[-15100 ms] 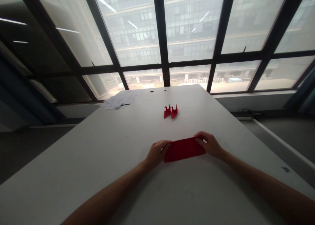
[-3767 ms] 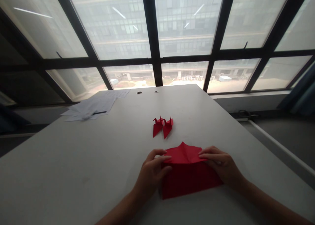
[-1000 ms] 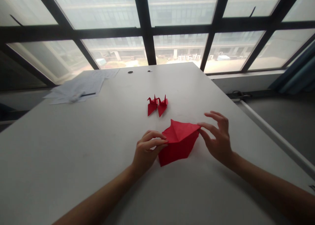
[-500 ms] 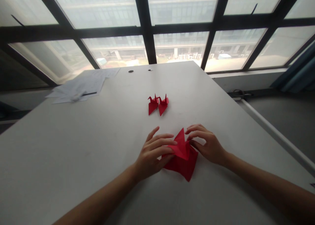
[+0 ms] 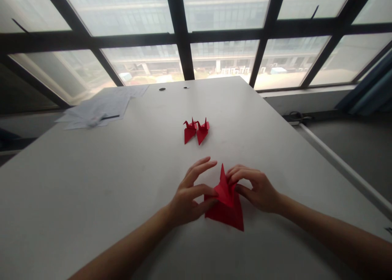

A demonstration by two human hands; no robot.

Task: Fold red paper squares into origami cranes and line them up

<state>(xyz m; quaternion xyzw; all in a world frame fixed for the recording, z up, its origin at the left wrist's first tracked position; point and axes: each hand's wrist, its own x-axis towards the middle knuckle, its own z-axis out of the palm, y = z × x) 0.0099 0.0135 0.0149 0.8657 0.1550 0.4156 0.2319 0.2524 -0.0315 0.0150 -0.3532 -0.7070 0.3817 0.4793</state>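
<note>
A partly folded red paper (image 5: 227, 208) lies on the white table (image 5: 122, 182), with one pointed flap standing up between my hands. My left hand (image 5: 190, 194) pinches its left side with thumb and lower fingers, while the index and middle fingers stretch out above. My right hand (image 5: 255, 188) has its fingers curled onto the right side of the raised flap. Two finished red paper cranes (image 5: 196, 130) stand side by side farther back on the table.
A loose stack of white sheets (image 5: 98, 108) with a dark pen lies at the table's far left. Two small round holes (image 5: 173, 88) sit near the far edge. Dark-framed windows (image 5: 180, 35) rise beyond; a grey floor drops off on the right.
The red paper has collapsed from a wide open shape into a narrower folded form. Both hands have come closer together around the raised flap.
</note>
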